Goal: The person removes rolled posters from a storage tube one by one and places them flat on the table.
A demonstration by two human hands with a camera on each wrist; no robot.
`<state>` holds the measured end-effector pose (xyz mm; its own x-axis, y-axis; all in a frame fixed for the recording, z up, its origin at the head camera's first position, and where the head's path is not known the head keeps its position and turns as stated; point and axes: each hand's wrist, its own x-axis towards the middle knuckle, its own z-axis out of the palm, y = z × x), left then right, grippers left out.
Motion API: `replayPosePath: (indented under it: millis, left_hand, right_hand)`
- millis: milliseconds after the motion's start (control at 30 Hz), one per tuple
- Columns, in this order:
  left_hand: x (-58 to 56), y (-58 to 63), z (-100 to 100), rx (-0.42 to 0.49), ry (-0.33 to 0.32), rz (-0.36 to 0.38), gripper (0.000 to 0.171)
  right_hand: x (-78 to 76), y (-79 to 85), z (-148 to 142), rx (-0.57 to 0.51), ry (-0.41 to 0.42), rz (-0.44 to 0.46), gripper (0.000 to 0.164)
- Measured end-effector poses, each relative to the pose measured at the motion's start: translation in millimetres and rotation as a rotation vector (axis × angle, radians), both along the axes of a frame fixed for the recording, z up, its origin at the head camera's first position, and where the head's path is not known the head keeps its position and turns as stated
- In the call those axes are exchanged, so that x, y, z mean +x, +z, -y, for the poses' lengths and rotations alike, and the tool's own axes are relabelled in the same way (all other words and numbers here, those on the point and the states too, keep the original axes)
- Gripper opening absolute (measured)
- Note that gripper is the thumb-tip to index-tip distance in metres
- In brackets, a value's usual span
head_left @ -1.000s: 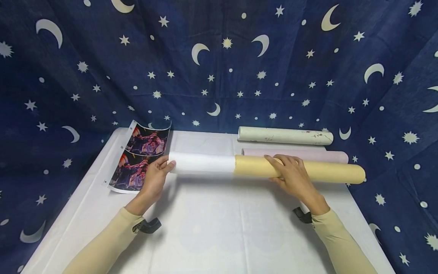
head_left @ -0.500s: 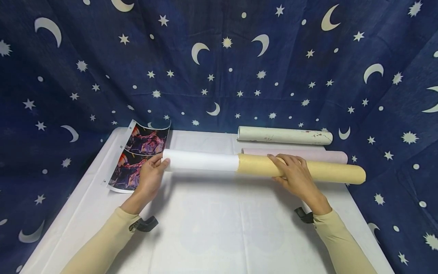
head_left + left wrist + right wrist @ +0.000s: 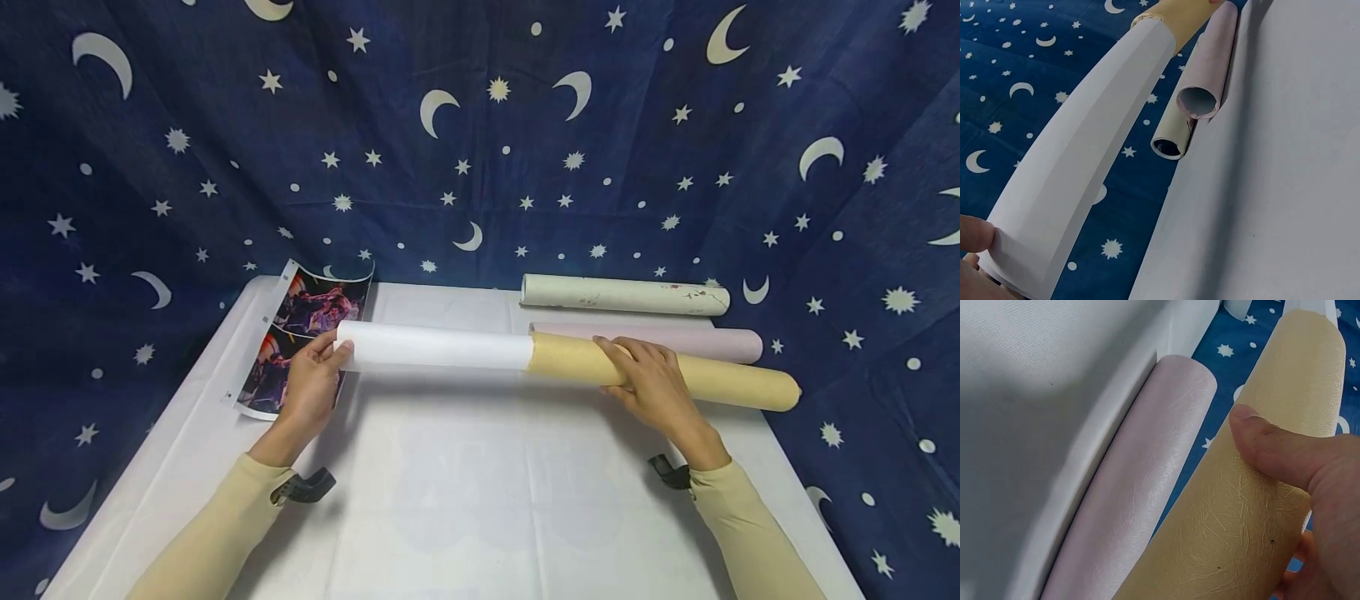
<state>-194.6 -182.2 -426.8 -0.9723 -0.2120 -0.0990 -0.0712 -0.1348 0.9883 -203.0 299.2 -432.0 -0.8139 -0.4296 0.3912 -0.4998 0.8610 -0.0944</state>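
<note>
A white paper roll sticks out of the left end of a yellow textured paper roll, both held above the table. My left hand pinches the white roll's free end, thumb on the near side, as the left wrist view also shows. Around the yellow roll's middle my right hand grips, thumb lying across its surface in the right wrist view. How much of the white paper lies inside the yellow roll is hidden. Just behind it a pink roll lies on the table, partly covered.
A cream roll with a floral print lies at the table's back right edge. At the back left, a curling printed photo sheet rests, partly behind my left hand. A dark blue star-patterned cloth hangs behind the white table.
My left hand has moved left with the white paper's end, and more of the white roll shows outside the yellow one. My right hand has shifted slightly right, still gripping the yellow roll.
</note>
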Motion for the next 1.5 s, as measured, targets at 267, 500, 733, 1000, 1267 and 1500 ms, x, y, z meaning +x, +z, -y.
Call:
replayPosePath:
  millis: [267, 500, 733, 1000, 1267, 1500]
  left_hand:
    - [1.2, 3.1, 10, 0.008, 0.051, 0.038, 0.050]
    - [3.0, 5.7, 23, 0.058, 0.096, 0.017, 0.045]
    - [3.4, 9.8, 32, 0.175, 0.158, -0.053, 0.026]
    - [2.7, 11.9, 32, 0.198, 0.162, -0.087, 0.023]
    - [2.3, 12.4, 31, 0.182, 0.169, -0.065, 0.024]
    - [3.7, 10.3, 32, 0.184, 0.179, -0.064, 0.030]
  right_hand:
    - [-0.1, -3.0, -7, -0.026, -0.026, 0.024, 0.084]
    - [1.7, -8.9, -18, -0.051, -0.051, 0.035, 0.083]
    - [4.4, -20.9, -24, -0.005, -0.036, 0.105, 0.079]
    - [2.6, -35.6, -19, 0.073, 0.003, 0.153, 0.079]
    - [-9.8, -46.2, -16, 0.110, 0.027, 0.109, 0.077]
    - [-24.4, -44.7, -17, 0.142, 0.006, 0.074, 0.078]
